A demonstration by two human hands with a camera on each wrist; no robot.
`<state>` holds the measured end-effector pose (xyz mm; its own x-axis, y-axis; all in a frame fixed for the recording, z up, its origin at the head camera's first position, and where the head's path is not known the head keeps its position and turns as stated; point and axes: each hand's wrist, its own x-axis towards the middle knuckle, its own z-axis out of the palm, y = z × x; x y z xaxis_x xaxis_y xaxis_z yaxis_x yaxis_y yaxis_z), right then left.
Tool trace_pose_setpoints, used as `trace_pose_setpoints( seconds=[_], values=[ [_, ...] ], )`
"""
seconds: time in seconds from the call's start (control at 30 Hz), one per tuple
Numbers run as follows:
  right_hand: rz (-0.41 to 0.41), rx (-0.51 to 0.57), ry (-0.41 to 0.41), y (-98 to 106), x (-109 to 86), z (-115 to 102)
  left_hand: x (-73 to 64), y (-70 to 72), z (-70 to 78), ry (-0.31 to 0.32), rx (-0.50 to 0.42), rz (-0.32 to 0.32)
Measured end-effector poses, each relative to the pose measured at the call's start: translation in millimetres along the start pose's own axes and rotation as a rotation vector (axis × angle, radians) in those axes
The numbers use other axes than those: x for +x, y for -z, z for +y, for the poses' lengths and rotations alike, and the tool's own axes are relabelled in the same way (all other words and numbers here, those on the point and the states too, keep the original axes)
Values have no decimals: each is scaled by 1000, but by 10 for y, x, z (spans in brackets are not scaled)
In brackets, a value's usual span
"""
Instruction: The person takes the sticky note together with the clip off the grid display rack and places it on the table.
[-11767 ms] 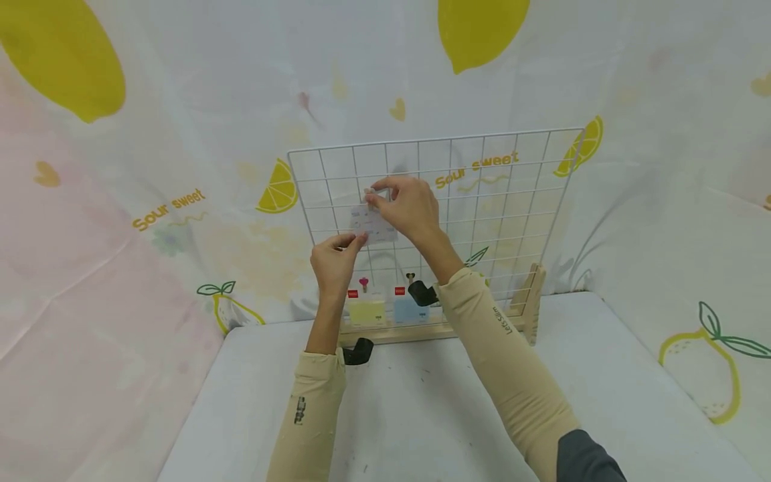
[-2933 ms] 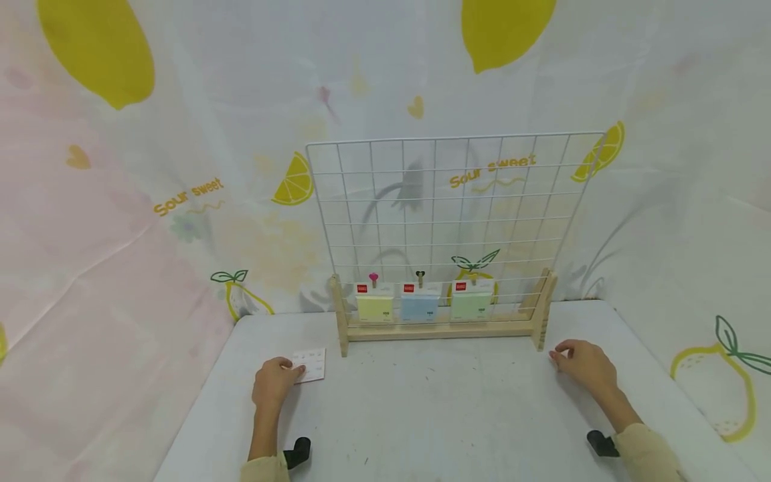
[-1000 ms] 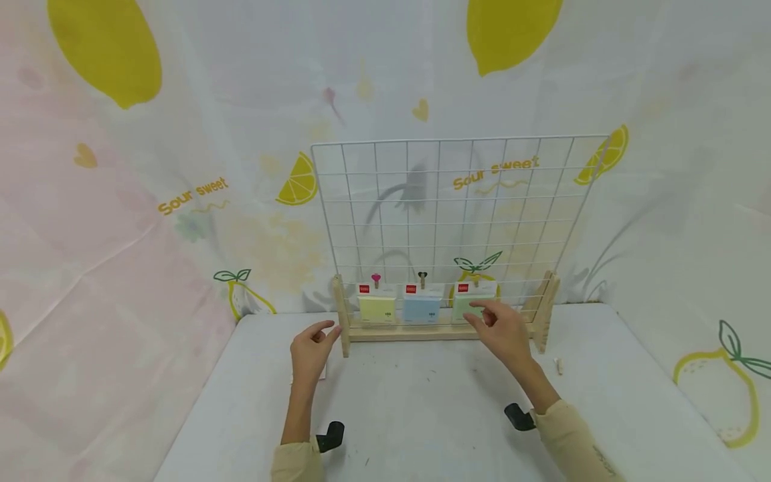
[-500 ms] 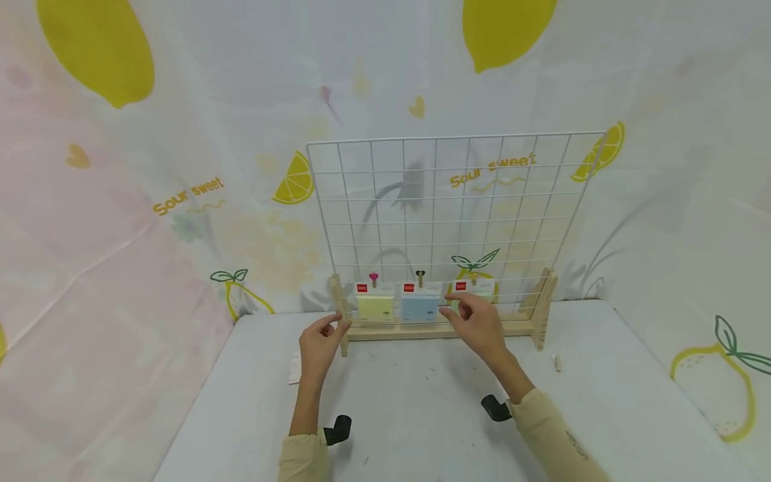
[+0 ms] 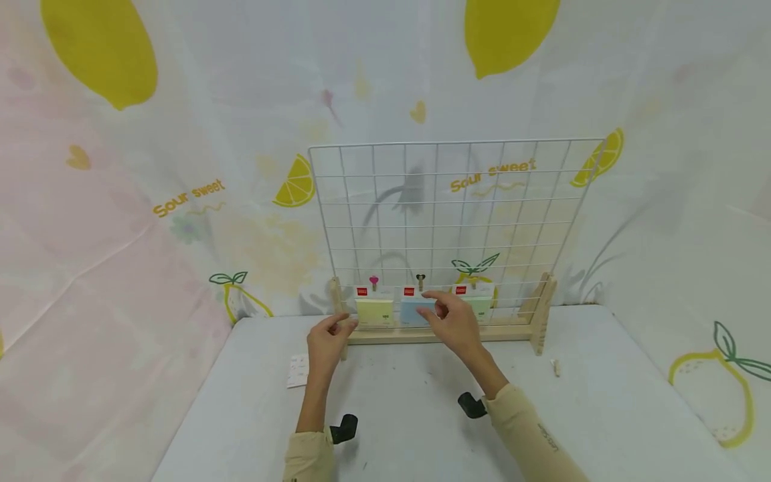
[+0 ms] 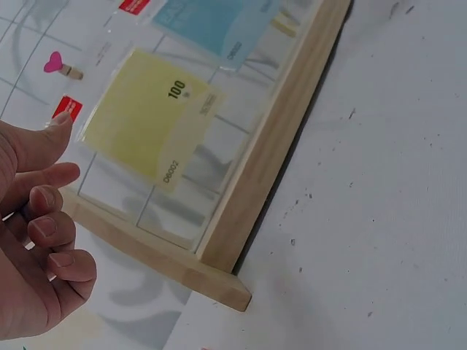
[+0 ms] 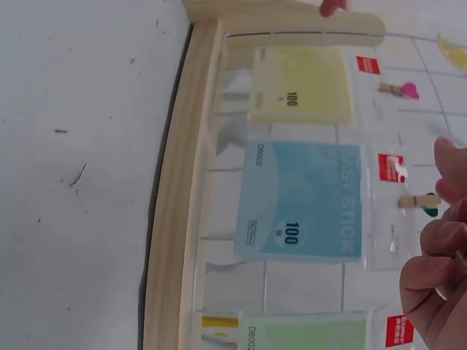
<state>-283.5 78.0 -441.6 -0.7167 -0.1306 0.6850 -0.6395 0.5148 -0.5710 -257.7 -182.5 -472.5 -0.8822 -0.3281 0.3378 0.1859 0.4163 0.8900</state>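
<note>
my loose, empty left hand (image 5: pixel 325 343) is by the yellow sticky-note pack (image 5: pixel 373 312) and my loose, empty right hand (image 5: pixel 456 325) by the blue sticky-note pack (image 5: pixel 411 313), both clipped on the wire grid (image 5: pixel 433 227), so i should touch softly.

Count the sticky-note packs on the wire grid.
3: square yellow paper pack, left; square blue paper pack, middle; square green paper pack, right. In the head view, the right hand partly covers blue and green.
</note>
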Motion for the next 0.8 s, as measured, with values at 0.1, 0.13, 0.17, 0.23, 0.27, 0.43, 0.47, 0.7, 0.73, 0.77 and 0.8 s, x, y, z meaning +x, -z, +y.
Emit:
trace_pose_setpoints(
  seconds=[0.1, 0.13, 0.17, 0.23, 0.27, 0.43, 0.47, 0.7, 0.73, 0.77, 0.8],
  values=[
    [2, 16, -7, -48, 34, -33, 12, -22, -12, -11, 12, -11],
    [0, 22, -11, -61, 46, -42, 15, -26, -14, -13, 16, -11],
    [-2, 24, -13, -77, 56, -46, 17, -29, -15, -14, 17, -10],
    [-9, 23, -17, -105, 75, -51, 22, -29, -17, -12, 15, -9],
    [-12, 21, -19, -120, 84, -52, 24, -28, -18, -13, 14, -9],
    [-23, 35, -23, -210, 137, -73, 38, -46, -28, -39, -9, -19],
    [-25, 38, -26, -229, 147, -84, 39, -54, -26, -46, -16, -20],
    [-6, 9, 4, -381, 208, -137, 52, -102, -31, -63, -19, -11],
    [-6, 5, 8, -399, 219, -145, 54, -109, -30, -60, -19, -8],
    [-5, 3, 10, -412, 229, -155, 56, -116, -28, -57, -18, -4],
    [-5, 1, 11, -422, 239, -168, 59, -124, -26, -55, -17, -1]
  ],
)
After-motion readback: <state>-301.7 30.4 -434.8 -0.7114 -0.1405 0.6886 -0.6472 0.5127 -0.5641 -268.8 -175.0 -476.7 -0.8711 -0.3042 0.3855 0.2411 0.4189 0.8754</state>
